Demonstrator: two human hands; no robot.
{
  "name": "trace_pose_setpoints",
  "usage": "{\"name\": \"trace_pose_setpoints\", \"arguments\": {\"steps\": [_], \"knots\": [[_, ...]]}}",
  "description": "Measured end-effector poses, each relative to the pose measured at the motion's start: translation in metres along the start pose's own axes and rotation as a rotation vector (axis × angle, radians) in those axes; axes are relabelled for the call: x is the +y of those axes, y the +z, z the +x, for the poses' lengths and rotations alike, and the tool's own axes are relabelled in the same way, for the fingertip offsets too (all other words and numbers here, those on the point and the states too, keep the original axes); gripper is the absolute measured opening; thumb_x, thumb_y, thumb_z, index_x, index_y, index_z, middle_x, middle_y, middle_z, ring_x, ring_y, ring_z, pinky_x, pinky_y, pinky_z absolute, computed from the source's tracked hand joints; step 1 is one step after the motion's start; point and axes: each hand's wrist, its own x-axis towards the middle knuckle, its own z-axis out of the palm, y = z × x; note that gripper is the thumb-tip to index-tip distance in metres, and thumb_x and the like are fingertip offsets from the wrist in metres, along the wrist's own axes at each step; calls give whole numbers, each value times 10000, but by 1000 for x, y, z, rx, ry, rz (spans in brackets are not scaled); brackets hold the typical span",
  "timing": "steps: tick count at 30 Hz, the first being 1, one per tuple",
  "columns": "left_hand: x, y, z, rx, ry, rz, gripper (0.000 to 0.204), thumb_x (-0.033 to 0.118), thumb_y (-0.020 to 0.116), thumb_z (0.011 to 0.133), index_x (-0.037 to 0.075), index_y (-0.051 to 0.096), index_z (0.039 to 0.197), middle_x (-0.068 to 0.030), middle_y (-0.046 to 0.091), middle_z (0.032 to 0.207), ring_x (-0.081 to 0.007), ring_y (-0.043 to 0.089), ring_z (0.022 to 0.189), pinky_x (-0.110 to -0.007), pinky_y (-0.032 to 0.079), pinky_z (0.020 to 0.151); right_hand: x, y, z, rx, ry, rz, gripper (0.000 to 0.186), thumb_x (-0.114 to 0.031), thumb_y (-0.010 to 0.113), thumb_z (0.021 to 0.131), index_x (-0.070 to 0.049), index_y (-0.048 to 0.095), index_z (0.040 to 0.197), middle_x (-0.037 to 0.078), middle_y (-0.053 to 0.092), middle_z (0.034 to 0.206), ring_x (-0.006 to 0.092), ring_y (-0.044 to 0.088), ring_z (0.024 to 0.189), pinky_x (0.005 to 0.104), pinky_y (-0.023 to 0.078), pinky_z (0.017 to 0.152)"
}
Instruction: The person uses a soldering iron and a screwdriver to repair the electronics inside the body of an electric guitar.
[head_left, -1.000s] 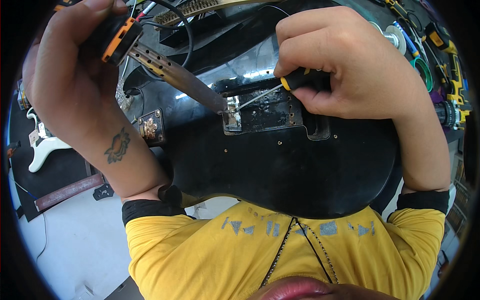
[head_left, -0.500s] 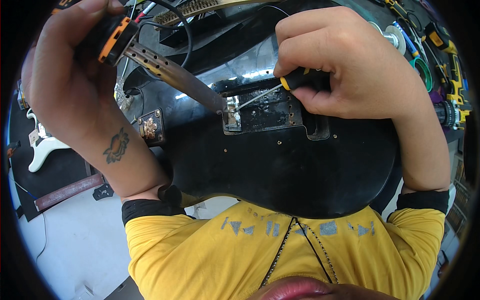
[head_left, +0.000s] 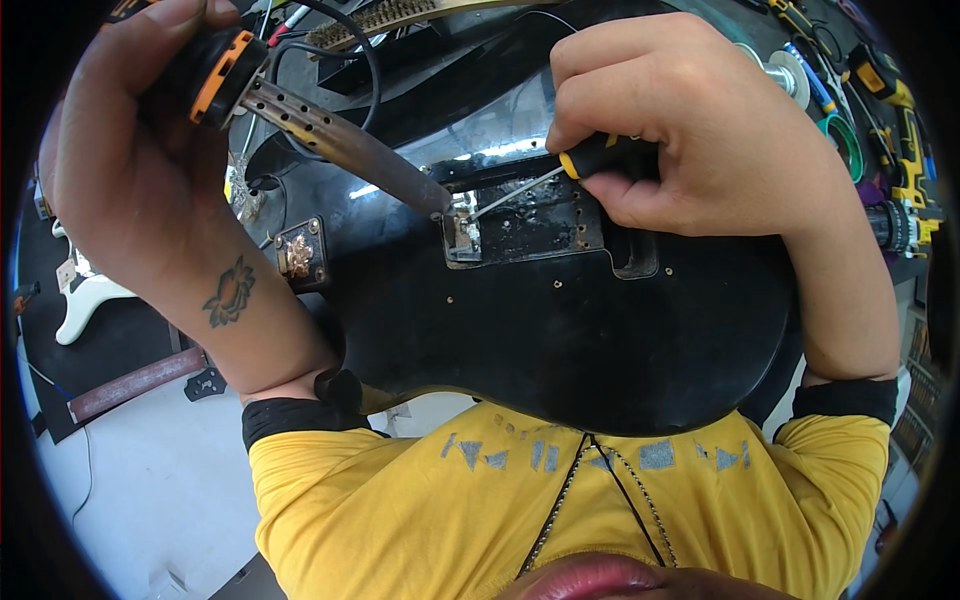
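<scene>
My left hand [head_left: 150, 130] is closed around the black and orange handle of a large soldering iron [head_left: 335, 145]. The iron's barrel slants down to a shiny metal piece [head_left: 465, 238] at the left end of a cavity [head_left: 535, 225] in a glossy black guitar body [head_left: 560, 340]. My right hand [head_left: 670, 130] grips the black and yellow handle of a small screwdriver [head_left: 520, 192], its thin shaft reaching the same metal piece from the right. The tips of both tools are close together there. A metal neck plate [head_left: 302, 255] with copper-coloured shreds on it sits beside my left wrist.
A wire brush [head_left: 380, 22] and a black cable [head_left: 378, 75] are at the back. To the right lie a solder spool [head_left: 790, 75], a green tape roll [head_left: 845, 145] and several tools. A white guitar part [head_left: 90, 295] and a reddish sanding block [head_left: 135, 385] rest on the left.
The soldering iron and my left hand have shifted very slightly up and left. My right hand and the screwdriver stay almost where they were.
</scene>
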Motion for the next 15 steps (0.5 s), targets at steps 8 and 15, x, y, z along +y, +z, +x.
{"name": "trace_pose_setpoints", "arguments": {"steps": [8, 15], "knots": [[3, 0, 0, 2, -41, -32, 190, 64, 639, 901, -96, 701, 983, -288, 643, 1049, -324, 737, 910, -374, 666, 754, 7, 9, -2, 63, -37, 14, 139, -99, 756, 770, -15, 689, 858, 105, 638, 822, 280, 661, 758, 362, 553, 658], [-3, -5, -3, -77, 84, 10, 148, 5, 621, 913, -97, 703, 980, -290, 646, 1058, -333, 736, 929, -368, 666, 771, 19, 19, -5, 113, -51, 103, 135, -95, 754, 763, -23, 687, 856, 106, 639, 831, 291, 664, 765, 370, 554, 663]]}}
